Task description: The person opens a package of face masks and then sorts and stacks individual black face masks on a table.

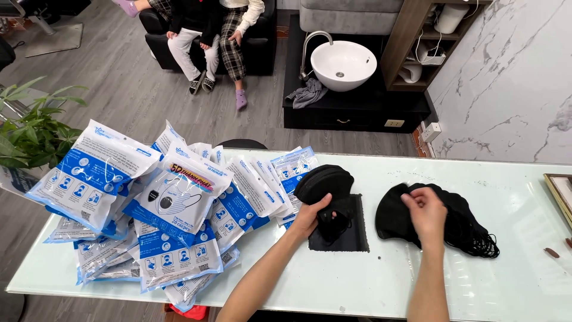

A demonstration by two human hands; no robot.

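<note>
A small stack of black face masks (325, 182) is clamped in the left hand (310, 217), thumb over the lower edge and fingers beneath, just above a flat dark square sheet (351, 235) on the glass table (512, 191). The right hand (426, 211) is closed on the top of a second, larger pile of black masks (459, 223), its fingertips pinched together on the uppermost one; ear loops trail out beyond that grip on the far right. The masks would be judged very light, soft and easily crushed (the loops likely to tangle), so the folded edge seems the best place to be taken hold of. Two mask heaps and one sheet are counted. To the left of the held stack, a heap of blue-and-white packets (179, 203) is spread, well over a dozen, the exact number not countable.
</note>
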